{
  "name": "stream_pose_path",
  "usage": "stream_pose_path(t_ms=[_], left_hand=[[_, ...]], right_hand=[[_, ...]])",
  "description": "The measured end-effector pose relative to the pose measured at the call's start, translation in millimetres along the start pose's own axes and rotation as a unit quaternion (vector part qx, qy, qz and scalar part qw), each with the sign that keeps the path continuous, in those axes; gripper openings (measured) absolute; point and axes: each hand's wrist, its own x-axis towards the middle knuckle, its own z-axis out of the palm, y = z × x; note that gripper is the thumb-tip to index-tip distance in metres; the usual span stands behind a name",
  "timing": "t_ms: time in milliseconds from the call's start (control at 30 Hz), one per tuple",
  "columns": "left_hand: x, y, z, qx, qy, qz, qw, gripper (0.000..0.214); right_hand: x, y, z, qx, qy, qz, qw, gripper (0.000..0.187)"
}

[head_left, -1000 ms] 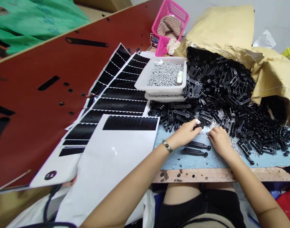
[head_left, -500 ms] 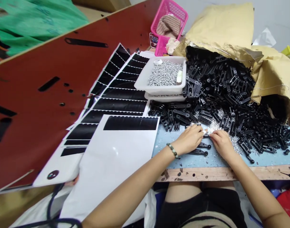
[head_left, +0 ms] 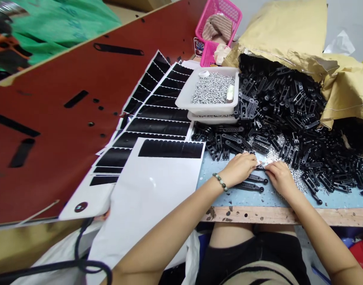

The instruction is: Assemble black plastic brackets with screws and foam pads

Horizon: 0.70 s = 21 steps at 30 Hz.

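Observation:
My left hand (head_left: 241, 169), with a bead bracelet at its wrist, has its fingers closed over a black plastic arm (head_left: 261, 168) lying on the blue work surface. One of its fingertips wears a white wrap. From the other side my right hand (head_left: 280, 179) meets the same arm, thumb and fingertips pinched together; what is between them is too small to make out. Below them lie two more black arms with ball ends, an upper one (head_left: 257, 179) and a lower one (head_left: 250, 187). Small silver hardware (head_left: 274, 153) is scattered just beyond my hands.
A large heap of black plastic parts (head_left: 276, 103) spills from torn paper sacks (head_left: 344, 91). A white tub (head_left: 183, 99) of silver screws stands left of it, near pink baskets (head_left: 209, 56). White sheets with black strips (head_left: 169, 174) lie left. A wooden edge (head_left: 258, 215) runs in front.
The view has shifted slightly, so the scene sits further right. Both hands stay together at the same black arm, with only slight finger movement.

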Motion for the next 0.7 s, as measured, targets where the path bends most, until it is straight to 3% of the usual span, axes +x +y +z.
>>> stream_pose_path(t_ms=[133, 300, 400, 467, 567, 633, 700], left_hand=[[-6.2, 1.1, -3.7, -0.004, -0.022, 0.014, 1.000, 0.021], [-20.1, 4.5, -8.9, -0.036, -0.036, 0.005, 0.999, 0.019], [-21.2, 5.4, -10.5, -0.129, 0.044, -0.055, 0.989, 0.026], [-15.3, 5.7, -9.2, -0.223, 0.119, -0.116, 0.961, 0.035], [0.0, 6.2, -5.3, -0.382, 0.167, -0.144, 0.897, 0.043], [8.9, 4.4, -3.2, -0.465, 0.177, -0.148, 0.855, 0.044], [13.9, -0.7, -2.2, -0.502, 0.156, -0.178, 0.832, 0.044]], right_hand=[[4.5, -3.0, -5.4, 0.021, -0.021, -0.017, 0.999, 0.016], [43.1, -1.4, -4.5, -0.042, 0.053, 0.053, 0.996, 0.031], [59.6, -3.3, 0.3, -0.027, 0.058, 0.076, 0.995, 0.027], [60.1, -9.0, 1.2, 0.053, 0.090, 0.078, 0.991, 0.025], [49.8, -14.5, -7.8, 0.160, 0.078, 0.024, 0.984, 0.024], [40.2, -4.8, -23.8, 0.150, 0.074, 0.013, 0.986, 0.022], [31.4, 19.4, -46.6, 0.073, 0.136, 0.076, 0.985, 0.023]])
